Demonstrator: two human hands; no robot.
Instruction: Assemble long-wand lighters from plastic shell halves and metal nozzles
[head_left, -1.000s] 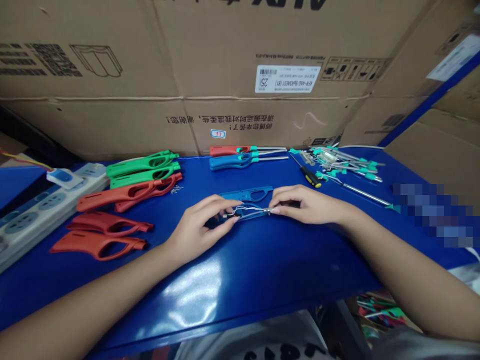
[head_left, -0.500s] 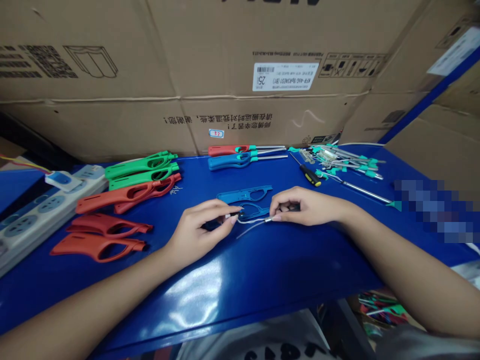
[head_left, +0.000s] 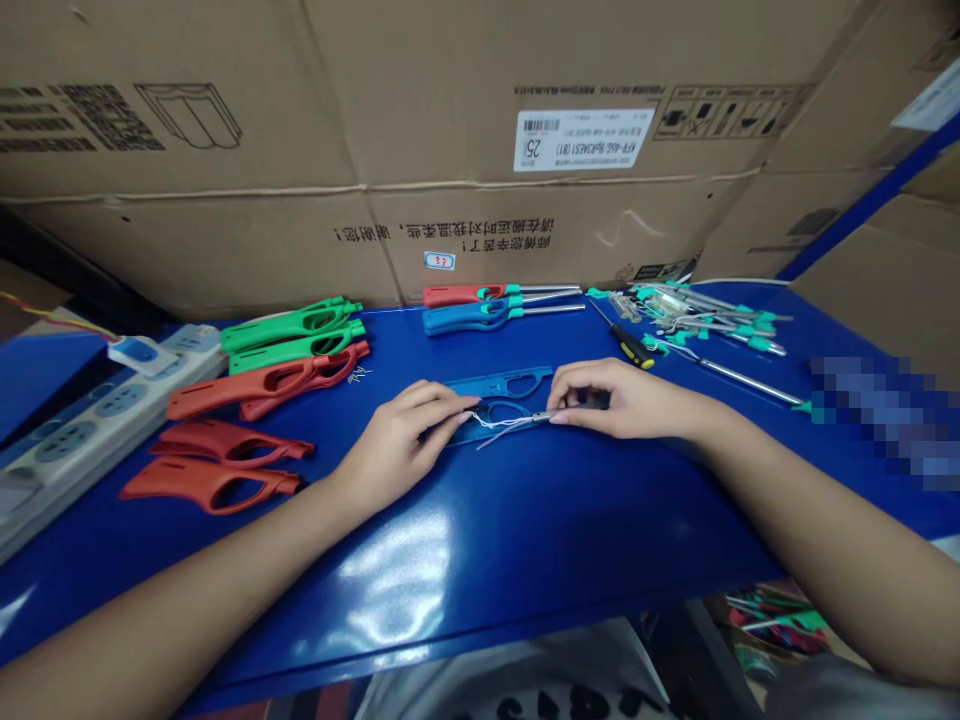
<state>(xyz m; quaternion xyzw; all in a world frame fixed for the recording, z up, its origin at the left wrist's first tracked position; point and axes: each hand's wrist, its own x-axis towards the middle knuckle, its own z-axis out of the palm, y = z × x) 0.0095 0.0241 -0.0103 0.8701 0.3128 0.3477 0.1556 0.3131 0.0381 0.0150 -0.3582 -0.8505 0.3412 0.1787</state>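
Observation:
My left hand [head_left: 409, 435] is closed in a pinch at the end of thin white wires [head_left: 495, 424]; a small dark piece shows at its fingertips, mostly hidden. Opposite it, my right hand [head_left: 626, 400] pinches a small metal nozzle [head_left: 540, 417] from which the wires and a thin clear tube [head_left: 491, 438] come out. The wires span the gap between both hands. Just behind them lies a blue lighter handle half [head_left: 480, 386]. A second blue handle half [head_left: 469, 433] lies under the wires, partly covered by my left fingers.
Green handle shells [head_left: 292, 345] and red handle shells [head_left: 217, 485] lie at left beside a power strip [head_left: 105, 410]. Lighters with metal rods [head_left: 465, 318] lie at the back. A screwdriver [head_left: 631, 346] and a pile of metal rods [head_left: 720, 318] are at right. Cardboard [head_left: 442, 120] walls the back.
The view has shifted slightly, moving the table contents rightward. My left fingers have closed further over the small piece at the wire end. Both hands keep their pinches.

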